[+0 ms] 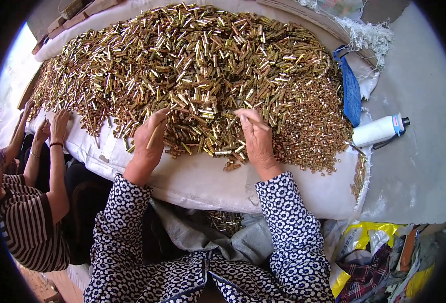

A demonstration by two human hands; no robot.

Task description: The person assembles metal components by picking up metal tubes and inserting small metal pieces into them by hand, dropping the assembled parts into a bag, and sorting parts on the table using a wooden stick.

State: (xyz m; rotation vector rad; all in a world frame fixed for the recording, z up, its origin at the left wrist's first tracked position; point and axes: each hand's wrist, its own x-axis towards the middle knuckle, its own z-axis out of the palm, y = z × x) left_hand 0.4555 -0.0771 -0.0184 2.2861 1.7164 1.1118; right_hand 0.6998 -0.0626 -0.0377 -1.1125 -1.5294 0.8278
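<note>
A large heap of small brass-coloured metal tubes (182, 55) covers a white cloth-topped table (197, 184). At the heap's front edge my left hand (149, 136) is closed around a thin wooden stick (153, 135). My right hand (258, 141) grips a second wooden stick (259, 124), its fingers reaching into the tubes. Between the two hands lie loose tubes (207, 108), some with their open ends showing. Beside my right hand the heap turns into much shorter coppery pieces (308, 126). The far tips of both sticks are hard to make out.
At the left a person in a striped top (26, 222) works with both hands at the heap. A white bottle (379, 130) lies on the right, near a blue woven strip (351, 93). Grey cloth (253, 237) with metal tubes hangs over my lap. Bags and fabric (369, 262) lie lower right.
</note>
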